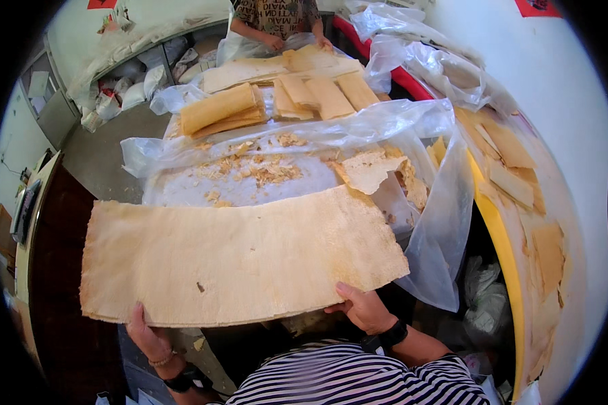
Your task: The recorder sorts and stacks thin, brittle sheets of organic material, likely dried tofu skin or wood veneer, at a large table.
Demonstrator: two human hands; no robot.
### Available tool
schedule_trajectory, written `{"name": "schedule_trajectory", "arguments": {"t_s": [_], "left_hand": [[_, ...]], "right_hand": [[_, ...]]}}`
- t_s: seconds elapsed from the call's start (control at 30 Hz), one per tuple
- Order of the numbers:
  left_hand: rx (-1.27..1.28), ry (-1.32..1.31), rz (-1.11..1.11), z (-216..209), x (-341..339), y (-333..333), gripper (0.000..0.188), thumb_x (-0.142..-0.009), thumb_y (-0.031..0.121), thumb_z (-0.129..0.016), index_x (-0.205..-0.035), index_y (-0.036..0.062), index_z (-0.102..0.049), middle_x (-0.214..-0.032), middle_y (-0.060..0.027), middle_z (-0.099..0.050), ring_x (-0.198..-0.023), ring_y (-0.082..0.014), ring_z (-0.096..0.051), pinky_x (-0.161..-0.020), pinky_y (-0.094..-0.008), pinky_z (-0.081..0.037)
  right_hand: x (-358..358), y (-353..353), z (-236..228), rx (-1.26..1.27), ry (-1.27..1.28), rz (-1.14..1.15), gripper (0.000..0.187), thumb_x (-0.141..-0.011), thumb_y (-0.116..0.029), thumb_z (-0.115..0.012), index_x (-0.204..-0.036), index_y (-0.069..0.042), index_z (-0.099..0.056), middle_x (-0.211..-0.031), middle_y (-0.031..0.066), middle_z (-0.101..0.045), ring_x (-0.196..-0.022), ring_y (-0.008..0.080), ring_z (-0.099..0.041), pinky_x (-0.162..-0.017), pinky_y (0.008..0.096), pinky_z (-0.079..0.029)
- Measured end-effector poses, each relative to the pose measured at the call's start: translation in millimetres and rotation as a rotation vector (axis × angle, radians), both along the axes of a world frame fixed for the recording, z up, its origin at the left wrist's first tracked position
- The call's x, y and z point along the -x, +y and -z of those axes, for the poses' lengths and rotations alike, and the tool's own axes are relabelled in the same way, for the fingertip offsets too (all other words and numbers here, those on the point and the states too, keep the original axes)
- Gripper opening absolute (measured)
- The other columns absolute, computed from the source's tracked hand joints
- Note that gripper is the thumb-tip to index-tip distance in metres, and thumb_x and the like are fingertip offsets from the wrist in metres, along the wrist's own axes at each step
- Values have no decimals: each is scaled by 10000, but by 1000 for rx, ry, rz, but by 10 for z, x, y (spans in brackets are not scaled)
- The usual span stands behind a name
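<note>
Tan, papery stack of sheets fills the middle of the frame, lifted above the plastic-covered bench. Left hand grips its lower left edge, right hand pinches the lower right. Mid-carry, I'd say; next comes a level set-down, corners supported.

Bright, even daylight fills the scene, strongest at the upper right, where the white wall is nearly washed out. Clear plastic sheeting over the table catches soft glare along its folds. The large pale sheet in front is evenly lit and sharp, its grain visible. Beneath it lies deep shadow. The fisheye lens bends straight edges toward the rim, and black corners frame a circular picture. Far objects look slightly soft.
</note>
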State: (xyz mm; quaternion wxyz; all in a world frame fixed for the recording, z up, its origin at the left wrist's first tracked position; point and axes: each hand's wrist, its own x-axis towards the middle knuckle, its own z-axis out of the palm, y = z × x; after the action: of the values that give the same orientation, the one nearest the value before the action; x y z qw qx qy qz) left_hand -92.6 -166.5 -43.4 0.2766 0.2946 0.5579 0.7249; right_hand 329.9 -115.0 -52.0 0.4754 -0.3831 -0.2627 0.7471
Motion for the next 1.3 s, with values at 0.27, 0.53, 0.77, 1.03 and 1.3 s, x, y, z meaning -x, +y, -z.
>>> {"name": "schedule_trajectory", "arguments": {"t_s": [0.27, 0.53, 0.77, 1.03, 1.3], "left_hand": [[23, 700, -173, -93, -76, -210, 323, -938, 102, -493, -1179, -104, -548, -1173, -151, -614, -1036, -238, -608, -919, -339, -478], [-161, 31, -170, -320, -301, -168, 318, -920, 45, -525, -1199, -107, -536, -1258, -178, -562, -1110, -248, -570, -934, -351, -467], [-17, 1432, -513, -589, -242, -668, 387, -928, 274, -650, -1144, -39, -573, -1147, -251, -595, -1041, -374, -597, -887, -447, -494], [-11, 1308, -411, -735, -458, -305, 258, -928, 148, -617, -1078, -61, -601, -1077, -221, -653, -991, -354, -636, -861, -432, -503], [-228, 991, -125, -982, -398, 1353, 181, -905, 28, -570, -1050, -62, -628, -1033, -200, -677, -985, -335, -645, -903, -392, -481]], "right_hand": [[-81, 65, 98, -58, 10, -30, 427, -974, -105, -513, -1386, -69, -408, -1264, 110, -580, -1041, 262, -637, -761, 400, -583], [-202, 6, 608, -169, -226, 14, 297, -893, 22, -525, -1172, 0, -623, -1189, 228, -619, -1145, 373, -555, -1002, 393, -410], [-552, 33, 222, -1287, -1205, -42, 286, -944, -58, -532, -1221, 10, -542, -1106, 115, -646, -937, 217, -654, -768, 329, -542], [-708, 122, -84, -682, -911, 184, 353, -880, -25, -541, -1231, 17, -538, -1194, 86, -601, -1096, 204, -583, -923, 311, -474], [-989, 1016, -507, -729, -1011, 305, 375, -906, -69, -515, -1272, 8, -501, -1227, 100, -580, -1092, 237, -599, -884, 363, -521]]}}
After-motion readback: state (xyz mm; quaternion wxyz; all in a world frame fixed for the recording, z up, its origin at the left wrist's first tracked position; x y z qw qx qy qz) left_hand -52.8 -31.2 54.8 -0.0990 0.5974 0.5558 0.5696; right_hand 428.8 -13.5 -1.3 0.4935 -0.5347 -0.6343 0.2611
